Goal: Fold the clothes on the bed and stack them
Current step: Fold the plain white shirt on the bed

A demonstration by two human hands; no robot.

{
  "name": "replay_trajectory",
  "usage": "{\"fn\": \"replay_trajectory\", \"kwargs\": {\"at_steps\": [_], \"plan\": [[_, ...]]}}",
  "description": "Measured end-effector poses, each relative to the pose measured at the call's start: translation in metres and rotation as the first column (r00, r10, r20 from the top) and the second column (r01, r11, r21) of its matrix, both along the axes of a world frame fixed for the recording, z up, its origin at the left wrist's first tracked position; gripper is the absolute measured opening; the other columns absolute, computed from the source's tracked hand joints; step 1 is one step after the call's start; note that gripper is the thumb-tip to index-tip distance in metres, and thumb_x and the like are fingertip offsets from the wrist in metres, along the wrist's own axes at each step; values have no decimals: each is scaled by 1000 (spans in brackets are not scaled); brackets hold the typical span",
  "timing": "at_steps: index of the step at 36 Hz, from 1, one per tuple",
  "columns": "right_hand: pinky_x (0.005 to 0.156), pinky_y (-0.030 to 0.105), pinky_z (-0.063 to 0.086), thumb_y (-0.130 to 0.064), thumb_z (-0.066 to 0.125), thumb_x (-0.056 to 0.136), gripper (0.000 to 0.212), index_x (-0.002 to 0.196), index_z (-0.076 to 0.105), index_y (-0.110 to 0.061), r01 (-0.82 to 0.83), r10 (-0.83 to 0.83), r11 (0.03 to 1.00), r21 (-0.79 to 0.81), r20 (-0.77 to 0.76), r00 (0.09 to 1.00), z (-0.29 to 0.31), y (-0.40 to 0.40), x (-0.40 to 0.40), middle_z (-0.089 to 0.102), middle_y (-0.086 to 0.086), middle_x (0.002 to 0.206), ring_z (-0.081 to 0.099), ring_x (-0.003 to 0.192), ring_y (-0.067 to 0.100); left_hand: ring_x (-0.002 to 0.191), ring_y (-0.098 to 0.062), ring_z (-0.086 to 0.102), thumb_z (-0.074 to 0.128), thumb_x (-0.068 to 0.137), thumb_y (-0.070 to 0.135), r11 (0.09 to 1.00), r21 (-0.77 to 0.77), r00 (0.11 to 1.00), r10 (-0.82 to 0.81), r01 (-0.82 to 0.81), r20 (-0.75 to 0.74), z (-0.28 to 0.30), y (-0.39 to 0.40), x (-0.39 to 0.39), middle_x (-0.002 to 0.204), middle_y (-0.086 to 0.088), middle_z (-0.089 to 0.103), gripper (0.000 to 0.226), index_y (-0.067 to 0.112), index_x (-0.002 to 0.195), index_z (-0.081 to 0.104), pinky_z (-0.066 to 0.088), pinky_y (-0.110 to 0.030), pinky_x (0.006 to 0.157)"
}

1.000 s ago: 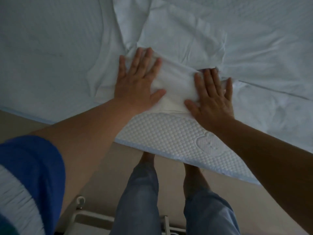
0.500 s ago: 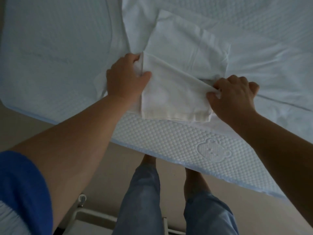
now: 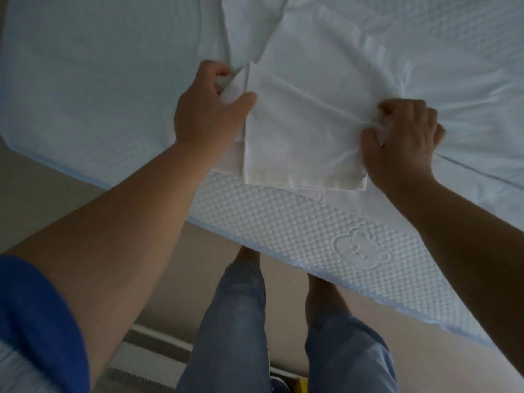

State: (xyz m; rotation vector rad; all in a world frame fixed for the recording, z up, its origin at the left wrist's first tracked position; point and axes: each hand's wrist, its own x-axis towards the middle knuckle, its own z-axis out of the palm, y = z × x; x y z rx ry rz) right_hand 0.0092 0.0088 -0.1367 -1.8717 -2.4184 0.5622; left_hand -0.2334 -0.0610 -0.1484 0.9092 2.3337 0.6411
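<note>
A white garment (image 3: pixel 300 129) lies partly folded on the bed (image 3: pixel 85 89), near its front edge. My left hand (image 3: pixel 207 109) grips the folded piece's left edge, thumb on top and fingers curled under the cloth. My right hand (image 3: pixel 405 134) grips its right edge in a fist, bunching the fabric. The folded panel stretches between both hands. More of the white cloth spreads beyond it toward the far side of the bed.
The mattress's quilted side (image 3: pixel 283 228) with an embossed bear mark (image 3: pixel 360 248) runs diagonally below my hands. My legs in jeans (image 3: pixel 235 321) stand on the beige floor (image 3: pixel 42 188) by the bed. A white rail (image 3: pixel 158 341) sits low on the floor.
A second ago both hands lay flat, pressing the folded cloth. They have since curled round its left and right edges and now hold it taut a little farther apart.
</note>
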Motion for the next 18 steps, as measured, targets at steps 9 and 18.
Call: {"fn": "replay_trajectory", "kwargs": {"at_steps": [9, 18], "plan": [[110, 53, -11, -51, 39, 91, 64, 147, 24, -22, -346, 366, 928, -140, 165, 916, -4, -32, -22, 2, 9, 158, -9, 144, 32, 96, -28, 57, 66, 73, 53, 926, -282, 925, -314, 250, -214, 12, -63, -35, 100, 1, 66, 52, 24, 115, 56, 26, -37, 82], [111, 53, -8, -65, 22, 85, 75, 150, 15, -28, -407, 443, 894, -189, 223, 869, -22, -20, -11, 1, 9, 159, -5, 145, 31, 92, -32, 59, 68, 78, 37, 915, -245, 880, -383, 320, -282, 5, -76, -55, 91, -7, 69, 35, 19, 107, 62, 31, -39, 85]]}}
